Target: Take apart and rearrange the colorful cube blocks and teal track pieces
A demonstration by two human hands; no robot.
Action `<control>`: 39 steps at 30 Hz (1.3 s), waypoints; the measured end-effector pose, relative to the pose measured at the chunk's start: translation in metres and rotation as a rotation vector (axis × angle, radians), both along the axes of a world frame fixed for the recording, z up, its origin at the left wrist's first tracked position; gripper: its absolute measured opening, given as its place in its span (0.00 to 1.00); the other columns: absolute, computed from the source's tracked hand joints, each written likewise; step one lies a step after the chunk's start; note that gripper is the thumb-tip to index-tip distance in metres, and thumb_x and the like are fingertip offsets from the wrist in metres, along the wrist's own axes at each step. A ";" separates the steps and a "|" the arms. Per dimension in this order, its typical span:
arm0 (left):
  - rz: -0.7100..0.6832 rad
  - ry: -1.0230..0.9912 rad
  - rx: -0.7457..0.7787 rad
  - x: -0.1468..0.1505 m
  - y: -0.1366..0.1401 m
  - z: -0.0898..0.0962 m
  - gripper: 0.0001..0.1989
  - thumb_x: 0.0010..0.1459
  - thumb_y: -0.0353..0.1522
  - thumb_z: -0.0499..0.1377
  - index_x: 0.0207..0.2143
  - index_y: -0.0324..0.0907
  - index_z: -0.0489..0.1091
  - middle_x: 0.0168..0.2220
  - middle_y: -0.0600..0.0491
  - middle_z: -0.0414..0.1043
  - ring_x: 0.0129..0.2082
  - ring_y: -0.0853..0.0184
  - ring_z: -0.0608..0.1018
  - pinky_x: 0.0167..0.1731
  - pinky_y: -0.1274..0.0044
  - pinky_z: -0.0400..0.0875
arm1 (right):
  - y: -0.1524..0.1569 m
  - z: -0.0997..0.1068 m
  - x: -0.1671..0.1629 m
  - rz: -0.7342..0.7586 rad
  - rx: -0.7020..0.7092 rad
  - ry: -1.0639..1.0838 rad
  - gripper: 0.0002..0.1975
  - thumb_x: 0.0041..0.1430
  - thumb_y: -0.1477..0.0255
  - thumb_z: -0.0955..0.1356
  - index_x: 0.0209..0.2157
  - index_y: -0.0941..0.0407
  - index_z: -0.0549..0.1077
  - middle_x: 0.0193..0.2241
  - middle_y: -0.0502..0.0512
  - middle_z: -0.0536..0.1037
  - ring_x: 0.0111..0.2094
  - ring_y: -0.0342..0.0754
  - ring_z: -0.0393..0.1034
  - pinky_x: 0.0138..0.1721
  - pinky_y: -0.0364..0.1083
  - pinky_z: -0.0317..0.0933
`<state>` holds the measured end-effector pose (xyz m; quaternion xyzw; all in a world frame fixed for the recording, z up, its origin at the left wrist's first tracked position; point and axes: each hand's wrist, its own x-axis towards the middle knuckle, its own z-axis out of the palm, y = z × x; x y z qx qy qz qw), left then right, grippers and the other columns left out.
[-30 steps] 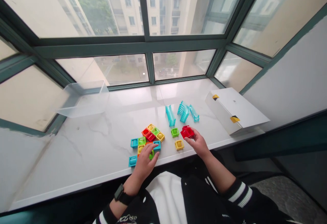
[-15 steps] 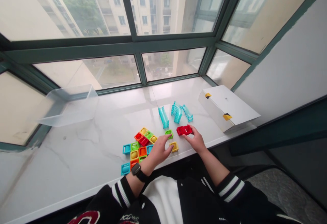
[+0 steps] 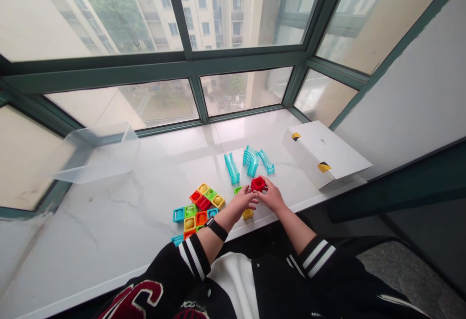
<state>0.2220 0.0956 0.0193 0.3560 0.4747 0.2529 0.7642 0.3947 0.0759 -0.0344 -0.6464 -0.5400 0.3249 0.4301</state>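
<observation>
My right hand [image 3: 272, 196] grips a red toy block [image 3: 258, 183] between thumb and fingers, just above the counter. My left hand [image 3: 243, 201] has come close beside it, fingers loosely stretched and apart; whether it touches the block is hard to see. Partly behind that hand is a green block [image 3: 237, 190]. Under its fingers sits a yellow block [image 3: 248, 214]. Left of my hands lies a group of joined cube blocks [image 3: 201, 217] in blue, green, yellow, orange and red, partly covered by my left forearm.
Three translucent turquoise track pieces [image 3: 250, 160] lie beyond my hands. A clear plastic bin [image 3: 109, 166] stands at the far left of the white marbled counter [image 3: 120, 222]. To the right is a white box [image 3: 324, 151] with yellow-black tabs. Windows rise behind.
The red block has turned in my right hand and shifted slightly left. My left hand has moved right, from beside the green and yellow blocks toward the red block.
</observation>
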 end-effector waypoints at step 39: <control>-0.103 -0.029 -0.002 -0.003 -0.005 -0.006 0.49 0.57 0.32 0.67 0.75 0.45 0.44 0.71 0.36 0.61 0.48 0.59 0.85 0.24 0.81 0.75 | -0.004 -0.010 0.001 0.026 0.039 -0.071 0.34 0.58 0.62 0.74 0.65 0.48 0.69 0.57 0.58 0.80 0.54 0.58 0.78 0.56 0.60 0.74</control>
